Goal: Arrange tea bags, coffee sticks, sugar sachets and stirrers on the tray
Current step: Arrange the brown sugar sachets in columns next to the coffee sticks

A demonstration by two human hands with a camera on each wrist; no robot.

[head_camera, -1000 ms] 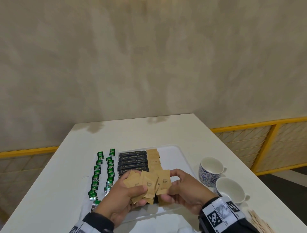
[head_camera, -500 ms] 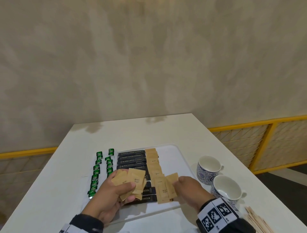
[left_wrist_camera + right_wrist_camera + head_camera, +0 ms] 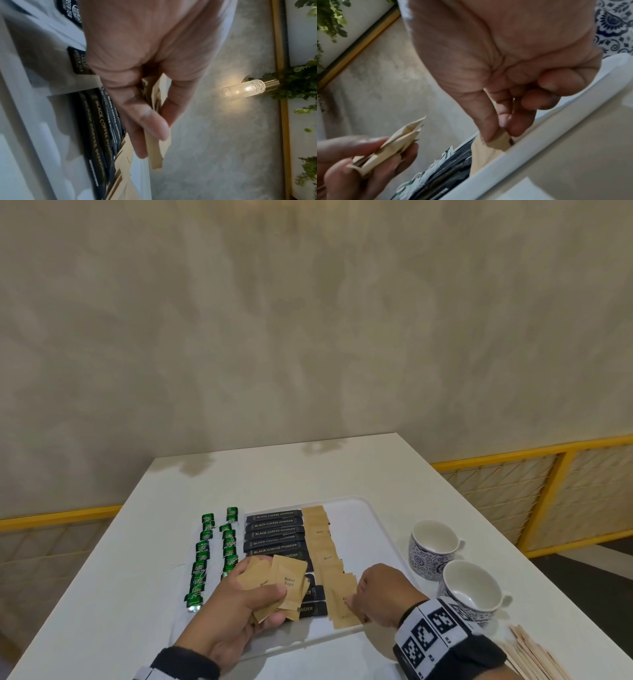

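On the white tray lie two columns of green tea bags, a column of black coffee sticks and a column of brown sugar sachets. My left hand holds a fan of several brown sugar sachets above the tray's near part, and its thumb and fingers pinch that bundle. My right hand pinches one sachet at the near end of the sachet column, low on the tray by its near rim. Wooden stirrers lie on the table at the lower right.
Two blue-patterned white cups stand on the table right of the tray. The white table stretches back to a beige wall. A yellow railing runs behind on both sides.
My right hand took one sachet from the fan and lowered it to the near end of the sachet column. My left hand drifted down and left with the remaining sachets.
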